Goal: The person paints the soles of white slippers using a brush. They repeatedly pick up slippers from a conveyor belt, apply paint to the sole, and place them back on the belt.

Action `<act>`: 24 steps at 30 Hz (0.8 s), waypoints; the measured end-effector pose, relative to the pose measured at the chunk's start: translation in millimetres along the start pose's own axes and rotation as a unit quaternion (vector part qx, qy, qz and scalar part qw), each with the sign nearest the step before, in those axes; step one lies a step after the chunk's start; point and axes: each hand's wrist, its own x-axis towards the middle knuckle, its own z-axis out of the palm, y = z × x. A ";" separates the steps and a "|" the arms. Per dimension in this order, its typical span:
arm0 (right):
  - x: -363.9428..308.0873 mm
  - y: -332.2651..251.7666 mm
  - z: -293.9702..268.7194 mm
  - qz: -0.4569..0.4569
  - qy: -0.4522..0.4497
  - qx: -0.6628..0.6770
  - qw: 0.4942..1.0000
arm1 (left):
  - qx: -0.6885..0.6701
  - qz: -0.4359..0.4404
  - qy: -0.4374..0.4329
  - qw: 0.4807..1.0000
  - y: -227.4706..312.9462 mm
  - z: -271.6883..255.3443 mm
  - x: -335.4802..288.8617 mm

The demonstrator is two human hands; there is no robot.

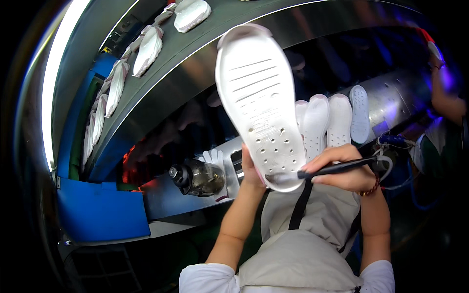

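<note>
A white shoe sole [254, 102] stands raised in front of me, its hollow inner side facing me. It has several cross grooves at the far end and small holes nearer me. My left hand [251, 168] is closed on its left edge near the close end; part of the fingers is hidden behind it. In my right hand [349, 168] is a black pen-shaped tool [337, 168], gripped with the fingers wrapped round it. The tool's tip meets the right rim of the sole's near end, beside a greyish smudge inside. I cannot tell whether the tip presses on it.
More white soles [316, 119] lean in a row behind the held one, with a bluish sole [359, 115] at their right. A dark bottle [200, 178] lies at left. Several soles sit on the curved conveyor [190, 46]. At far right is another person's arm [447, 100].
</note>
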 end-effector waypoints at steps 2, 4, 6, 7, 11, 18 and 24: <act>2.0 -3.7 -7.5 -0.025 -0.114 -0.034 0.993 | 0.037 -0.055 0.000 0.998 1.9 -13.2 -1.0; 4.2 -11.4 -18.4 -0.039 -0.233 -0.046 0.971 | 0.037 -0.109 -0.028 0.993 4.7 -22.0 -5.6; 0.1 -9.0 -20.7 -0.005 -0.155 -0.024 0.988 | 0.048 -0.150 -0.058 0.986 14.9 -13.3 -2.7; -0.4 -5.8 -21.4 0.010 -0.117 -0.013 0.993 | 0.068 -0.170 -0.043 0.982 19.0 -5.5 -0.5; -1.9 3.9 -18.7 -0.040 -0.206 -0.014 0.978 | 0.084 -0.272 0.011 0.959 28.0 2.9 6.6; 5.9 -7.4 -35.8 -0.061 -0.231 -0.107 0.965 | 0.067 -0.380 -0.007 0.923 35.9 11.9 4.2; 5.0 -23.1 -45.0 -0.066 -0.227 -0.119 0.964 | 0.058 -0.387 0.044 0.919 41.9 7.8 -0.2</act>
